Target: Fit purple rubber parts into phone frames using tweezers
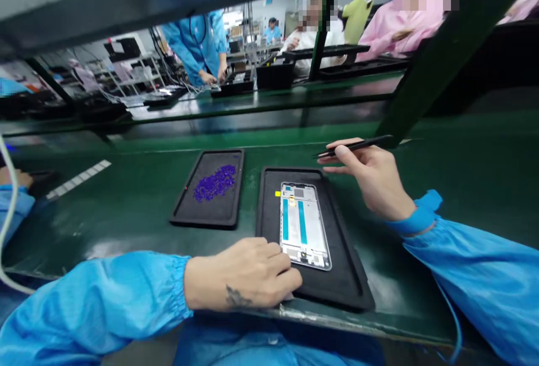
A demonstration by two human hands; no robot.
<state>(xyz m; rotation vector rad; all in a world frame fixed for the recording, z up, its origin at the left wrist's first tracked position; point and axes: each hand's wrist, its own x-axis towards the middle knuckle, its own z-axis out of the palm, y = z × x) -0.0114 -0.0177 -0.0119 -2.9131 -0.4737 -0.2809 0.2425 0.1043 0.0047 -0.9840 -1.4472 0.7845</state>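
Observation:
My left hand (242, 273) lies curled over the lower edge of a phone frame (303, 225), which sits face up with teal strips and a silver rim. The frame rests in a black rubber tray (349, 282). My right hand (370, 178) hovers to the right of that tray, pinching slim black tweezers (353, 146) with their tips pointing left, touching nothing. A small yellow square (278, 193) lies on the tray beside the frame. A second black tray (210, 213) holds a heap of tiny purple parts (214, 182).
A green workbench (126, 231) carries both trays, with a white tape strip (78, 178) at left. A co-worker's blue-sleeved hand (14, 178) rests at far left. Beyond a dark shelf rail (197, 105), gowned co-workers (197, 46) handle trays.

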